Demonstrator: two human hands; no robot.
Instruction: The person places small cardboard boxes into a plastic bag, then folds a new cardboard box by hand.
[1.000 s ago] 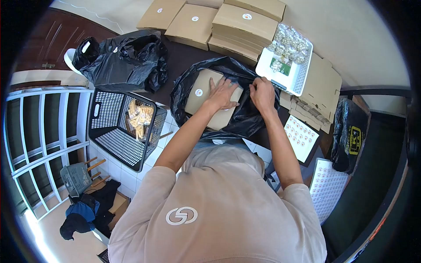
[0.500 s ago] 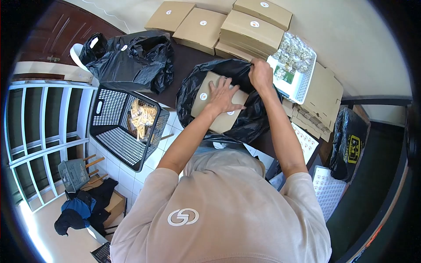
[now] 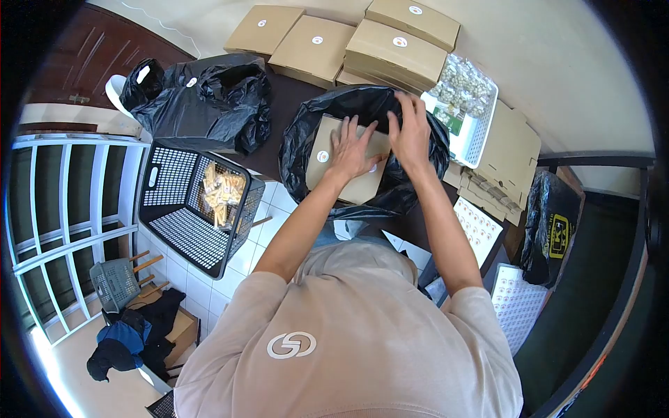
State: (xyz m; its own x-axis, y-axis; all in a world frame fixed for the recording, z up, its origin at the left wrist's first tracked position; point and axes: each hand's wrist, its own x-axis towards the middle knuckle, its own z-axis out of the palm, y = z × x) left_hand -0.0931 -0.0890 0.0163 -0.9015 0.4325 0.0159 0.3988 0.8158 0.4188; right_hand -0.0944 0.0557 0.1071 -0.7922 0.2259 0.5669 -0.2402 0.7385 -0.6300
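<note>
A black plastic bag (image 3: pixel 296 164) stands with its mouth wide on the dark table, and cardboard boxes with round stickers lie inside it. My left hand (image 3: pixel 352 150) rests with spread fingers on top of a cardboard box (image 3: pixel 334 182) in the bag. At the bag's right inner side is my right hand (image 3: pixel 411 136), its fingers apart and pointing toward the far rim, beside the box's right edge. The lower parts of the boxes are hidden by the bag.
Closed cardboard boxes (image 3: pixel 313 52) are stacked along the wall. A second black bag (image 3: pixel 202 104) sits at the left, above a black crate (image 3: pixel 185 240) with packed snacks. On the right are a white basket (image 3: pixel 481 136) of small packets, flattened cardboard (image 3: pixel 512 153) and sticker sheets (image 3: pixel 477 223).
My right hand has let go of the bag's rim and moved down and left, inside the bag's mouth. The left hand stays on the box.
</note>
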